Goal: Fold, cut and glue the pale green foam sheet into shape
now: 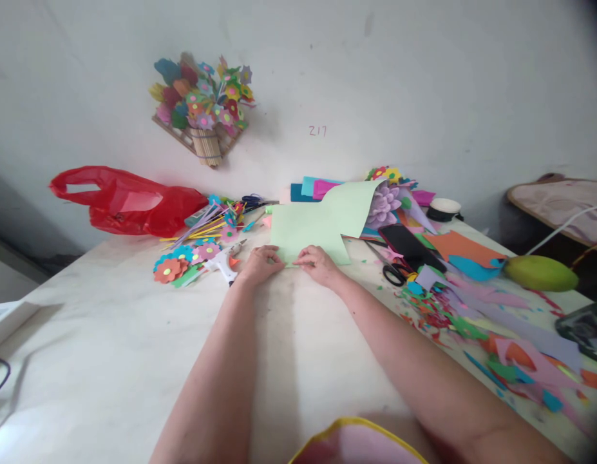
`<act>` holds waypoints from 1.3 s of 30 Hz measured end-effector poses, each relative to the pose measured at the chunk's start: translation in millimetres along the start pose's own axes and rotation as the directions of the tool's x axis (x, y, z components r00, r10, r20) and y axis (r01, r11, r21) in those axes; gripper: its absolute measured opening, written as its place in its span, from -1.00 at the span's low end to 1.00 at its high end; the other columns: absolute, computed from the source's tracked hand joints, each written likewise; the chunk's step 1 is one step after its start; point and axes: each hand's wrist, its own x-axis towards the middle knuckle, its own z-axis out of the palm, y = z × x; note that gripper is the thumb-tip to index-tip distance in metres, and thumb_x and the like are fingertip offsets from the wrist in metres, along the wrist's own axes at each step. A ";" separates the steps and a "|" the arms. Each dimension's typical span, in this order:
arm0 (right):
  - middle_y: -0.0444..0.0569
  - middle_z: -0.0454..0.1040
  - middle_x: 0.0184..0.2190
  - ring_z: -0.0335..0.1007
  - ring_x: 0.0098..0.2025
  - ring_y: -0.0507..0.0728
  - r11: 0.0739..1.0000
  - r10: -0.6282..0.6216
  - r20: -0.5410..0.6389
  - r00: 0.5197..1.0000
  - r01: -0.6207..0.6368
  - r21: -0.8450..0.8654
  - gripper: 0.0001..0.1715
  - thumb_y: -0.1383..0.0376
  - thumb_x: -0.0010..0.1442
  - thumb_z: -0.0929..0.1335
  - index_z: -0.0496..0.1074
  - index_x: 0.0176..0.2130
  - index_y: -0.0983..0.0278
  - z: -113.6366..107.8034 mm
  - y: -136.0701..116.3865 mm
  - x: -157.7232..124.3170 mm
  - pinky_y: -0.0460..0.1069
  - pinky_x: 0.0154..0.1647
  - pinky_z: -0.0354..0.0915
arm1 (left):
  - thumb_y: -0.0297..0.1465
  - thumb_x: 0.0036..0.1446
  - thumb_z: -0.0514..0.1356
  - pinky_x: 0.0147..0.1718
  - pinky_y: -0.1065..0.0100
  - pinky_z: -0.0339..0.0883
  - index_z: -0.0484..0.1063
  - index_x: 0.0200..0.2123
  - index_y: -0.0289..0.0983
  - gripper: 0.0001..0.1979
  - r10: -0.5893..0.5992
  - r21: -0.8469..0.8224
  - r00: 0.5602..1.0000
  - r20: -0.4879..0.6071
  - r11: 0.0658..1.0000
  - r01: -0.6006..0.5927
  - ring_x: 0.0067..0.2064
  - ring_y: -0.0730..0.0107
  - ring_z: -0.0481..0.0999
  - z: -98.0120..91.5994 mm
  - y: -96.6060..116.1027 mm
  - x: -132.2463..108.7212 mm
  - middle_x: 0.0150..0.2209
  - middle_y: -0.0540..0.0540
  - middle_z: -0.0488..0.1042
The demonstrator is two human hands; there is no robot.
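Observation:
A pale green craft sheet (303, 225) lies in front of me, its far right part curling up against the things behind. At the sheet's near left corner, my left hand (260, 264) is closed with its fingertips on the edge. My right hand (319, 264) pinches the same near edge a little to the right. Beside my left hand lies a white glue gun (223, 264). Scissors (391, 269) with black handles rest to the right of the sheet, partly among scraps. The sheet's edge between the fingertips is too small to make out clearly.
A red plastic bag (134, 203), foam flowers (170, 267) and thin sticks (201, 222) lie at the left. On the right are a black phone (408, 245), many coloured scraps (438, 309), a tape roll (444, 207) and a green-yellow fruit (540, 273). A flower decoration (206, 109) hangs on the wall.

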 end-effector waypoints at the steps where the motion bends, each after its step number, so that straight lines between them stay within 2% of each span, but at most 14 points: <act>1: -0.07 0.37 -0.37 0.21 -0.27 0.04 1.000 -0.003 0.004 1.000 0.003 -0.007 -0.72 0.53 -0.04 0.31 0.52 -0.42 0.19 -0.7 -0.7 -0.2 -0.04 -0.19 0.21 | -0.31 -0.20 0.18 0.00 0.28 0.08 0.42 -0.58 -0.25 -0.87 -0.002 0.005 1.000 -0.001 1.000 0.002 -0.06 0.30 0.32 -0.2 0.7 -0.1 -0.06 -0.08 0.36; 7: -0.09 0.41 -0.29 0.21 -0.24 0.05 0.996 0.003 0.061 0.998 0.003 -0.085 -0.72 0.49 -0.03 0.31 0.52 -0.39 0.17 -4.3 -3.3 0.0 -0.02 -0.15 0.20 | -0.30 -0.20 0.17 0.01 0.28 0.08 0.42 -0.59 -0.23 -0.87 -0.011 0.030 1.000 0.014 0.999 0.010 -0.06 0.31 0.32 -2.0 3.7 -0.7 -0.04 -0.06 0.35; 13: -0.09 0.43 -0.21 0.23 -0.17 0.08 0.990 -0.055 0.103 0.993 0.067 -0.123 -0.78 0.41 -0.02 0.32 0.52 -0.36 0.17 -4.8 -3.6 -0.5 0.00 -0.11 0.19 | -0.31 -0.19 0.16 0.02 0.30 0.08 0.41 -0.60 -0.23 -0.88 -0.029 0.048 0.999 0.014 0.998 0.028 -0.05 0.30 0.32 -3.1 5.8 -1.1 -0.04 -0.04 0.35; 23: -0.05 0.41 -0.13 0.18 -0.07 0.13 0.986 -0.092 0.100 0.991 0.105 -0.132 -0.83 0.37 -0.02 0.33 0.52 -0.38 0.19 -1.7 -0.2 -1.8 0.06 -0.04 0.16 | -0.28 -0.20 0.15 0.01 0.26 0.07 0.41 -0.63 -0.24 -0.84 -0.095 0.164 0.995 0.022 0.982 0.090 -0.03 0.21 0.28 -9.0 1.4 0.1 -0.03 -0.05 0.35; 29: 0.02 0.33 -0.04 0.05 0.05 0.20 0.984 -0.098 0.148 0.984 0.119 -0.134 -0.75 0.30 -0.04 0.36 0.50 -0.27 0.24 -5.7 -6.2 -3.5 0.10 0.04 0.10 | -0.28 -0.23 0.16 -0.02 0.25 0.08 0.41 -0.64 -0.22 -0.86 -0.085 0.248 0.996 0.013 0.966 0.079 -0.07 0.19 0.30 -10.7 -1.0 2.1 -0.11 -0.06 0.40; 34: 0.02 0.32 -0.02 0.01 0.09 0.21 0.980 -0.101 0.160 0.982 0.126 -0.156 -0.77 0.27 -0.02 0.36 0.49 -0.27 0.21 -5.8 -11.4 -5.2 0.14 0.06 0.07 | -0.23 -0.26 0.17 -0.17 0.17 0.17 0.44 -0.61 -0.19 -0.84 -0.194 0.355 0.981 -0.017 0.916 0.187 -0.10 0.06 0.27 -13.3 6.0 1.1 -0.29 -0.11 0.44; 39: -0.01 0.30 -0.01 0.00 0.10 0.21 0.980 -0.077 0.171 0.982 0.106 -0.168 -0.77 0.25 -0.01 0.35 0.49 -0.27 0.18 -4.3 -10.4 -5.2 0.15 0.05 0.09 | -0.23 -0.27 0.18 -0.15 0.06 0.11 0.45 -0.60 -0.16 -0.85 -0.216 0.456 0.976 -0.019 0.867 0.201 -0.13 0.02 0.29 -21.5 13.8 -2.9 -0.39 -0.12 0.45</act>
